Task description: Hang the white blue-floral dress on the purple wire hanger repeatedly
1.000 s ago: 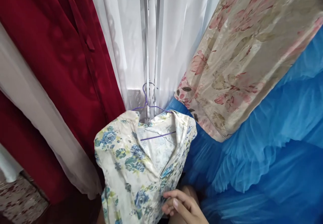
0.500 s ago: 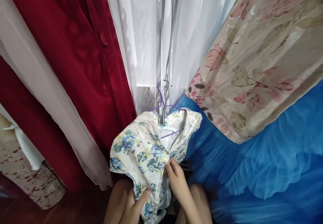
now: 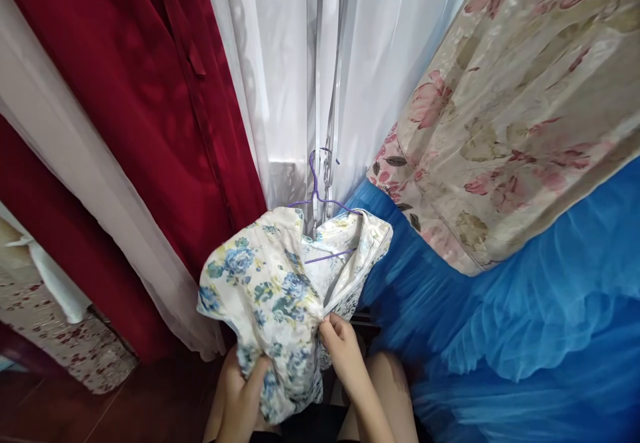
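A white dress with blue and yellow flowers [image 3: 280, 283] hangs on a purple hanger [image 3: 316, 183] in front of my knees. It looks like a short-sleeved garment with a V-shaped neckline, and its lower part is bunched up. My right hand [image 3: 340, 343] pinches the front edge at the bottom of the neckline. Lower down, my left hand [image 3: 243, 383] is closed on the garment's left side, thumb on top of the cloth. The hanger's lower bar shows inside the neck opening.
White cloth with ribbons [image 3: 280, 83] hangs straight behind the hanger. Long red cloth [image 3: 150, 130] hangs on the left. A beige floral garment [image 3: 500, 136] and blue tulle [image 3: 500, 336] fill the right. Dark red floor tiles [image 3: 150, 403] show at lower left.
The flowered garment has shifted slightly left and up with the hanger. My left hand has moved left, drawing the garment's side outward. My right hand keeps its pinch.
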Tool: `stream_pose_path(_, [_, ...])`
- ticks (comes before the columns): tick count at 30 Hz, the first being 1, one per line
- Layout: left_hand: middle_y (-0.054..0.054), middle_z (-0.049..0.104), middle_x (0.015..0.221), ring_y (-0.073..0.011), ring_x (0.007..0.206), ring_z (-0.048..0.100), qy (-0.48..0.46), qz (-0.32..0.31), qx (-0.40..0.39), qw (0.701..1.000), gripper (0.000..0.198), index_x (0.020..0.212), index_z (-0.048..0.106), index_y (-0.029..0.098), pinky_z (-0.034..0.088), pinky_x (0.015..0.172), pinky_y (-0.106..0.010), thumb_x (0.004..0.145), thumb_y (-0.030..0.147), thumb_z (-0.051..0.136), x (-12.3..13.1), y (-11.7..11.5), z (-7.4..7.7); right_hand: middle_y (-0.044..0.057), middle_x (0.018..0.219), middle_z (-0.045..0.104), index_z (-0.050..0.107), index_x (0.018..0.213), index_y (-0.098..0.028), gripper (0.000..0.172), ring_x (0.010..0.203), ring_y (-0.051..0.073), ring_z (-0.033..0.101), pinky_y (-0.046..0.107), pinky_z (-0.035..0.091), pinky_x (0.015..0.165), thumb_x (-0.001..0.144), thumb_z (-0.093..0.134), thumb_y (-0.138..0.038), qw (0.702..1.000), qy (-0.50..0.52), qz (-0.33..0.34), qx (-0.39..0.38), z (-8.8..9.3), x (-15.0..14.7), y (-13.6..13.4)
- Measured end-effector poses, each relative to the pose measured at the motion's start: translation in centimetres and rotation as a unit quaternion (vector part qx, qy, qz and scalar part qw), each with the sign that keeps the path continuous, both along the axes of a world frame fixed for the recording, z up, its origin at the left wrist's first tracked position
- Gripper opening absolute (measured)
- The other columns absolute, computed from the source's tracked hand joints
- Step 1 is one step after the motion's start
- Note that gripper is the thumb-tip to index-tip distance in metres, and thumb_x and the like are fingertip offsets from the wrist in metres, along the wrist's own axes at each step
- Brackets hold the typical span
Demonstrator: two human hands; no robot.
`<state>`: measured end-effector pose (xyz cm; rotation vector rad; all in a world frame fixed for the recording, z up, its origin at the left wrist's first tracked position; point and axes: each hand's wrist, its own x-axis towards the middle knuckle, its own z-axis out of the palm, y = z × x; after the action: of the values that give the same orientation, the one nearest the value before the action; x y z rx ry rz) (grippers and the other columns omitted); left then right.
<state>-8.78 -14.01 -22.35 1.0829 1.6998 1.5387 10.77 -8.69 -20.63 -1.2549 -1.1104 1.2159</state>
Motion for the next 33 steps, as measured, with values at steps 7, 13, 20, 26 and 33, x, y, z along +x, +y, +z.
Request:
stream_pose_path(7, [-0.007,0.062,0.112,-0.0309,0.110,0.062,0.145,-0.019,0.140,0.979,0.030,0.109,0.058,0.031,0.052,0.097,-0.046,0.082,0.031,0.071,3.0,1.2,0.7,-0.007,0.042,0.039,0.046,0.057,-0.021,0.033,0.041,0.008,0.030,0.022,0.023,0.046,0.076,0.065,-0.039,0.999,0.028,0.003,-0.037,1.4,1.9,-2.6])
stream_pose_path(13, [-0.002,0.067,0.085,-0.0203,0.083,0.066,0.163,-0.170,0.086,0.968,0.005,0.091,0.061,0.022,0.053,0.077,-0.031,0.088,0.019,0.058,7.5,1.6,0.9,-0.003,0.040,0.056,0.057,0.069,-0.019,0.030,0.032,0.008,0.036,0.021,0.025,0.039,0.082,0.066,-0.044,0.992,0.047,0.085,-0.076,2.6,0.4,-3.6])
stream_pose_path(20, [0.000,0.062,0.075,-0.0171,0.071,0.061,0.182,-0.235,0.112,0.948,0.011,0.077,0.054,0.021,0.048,0.070,-0.028,0.086,0.016,0.056,7.7,3.0,1.3,-0.002,0.043,0.061,0.059,0.069,-0.018,0.024,0.033,0.008,0.037,0.021,0.028,0.037,0.081,0.066,-0.038,0.997,0.065,0.026,0.033,9.9,0.6,1.3])
stream_pose_path(26, [-0.002,0.059,0.078,-0.0179,0.075,0.061,0.240,-0.312,0.125,0.911,0.015,0.076,0.053,0.021,0.048,0.070,-0.028,0.081,0.007,0.053,8.1,3.2,1.7,-0.003,0.047,0.062,0.060,0.068,-0.017,0.019,0.034,0.007,0.038,0.020,0.029,0.037,0.077,0.067,-0.033,0.981,0.090,-0.016,0.171,18.8,0.0,7.7])
stream_pose_path(33, [-0.002,0.068,0.085,-0.0179,0.079,0.065,0.238,-0.296,0.204,0.903,0.013,0.104,0.067,0.021,0.051,0.077,-0.031,0.093,0.019,0.061,4.7,7.1,9.4,-0.006,0.043,0.056,0.062,0.075,-0.017,0.013,0.037,0.007,0.041,0.020,0.031,0.041,0.079,0.064,-0.029,0.980,0.081,-0.030,0.178,18.0,0.8,6.3])
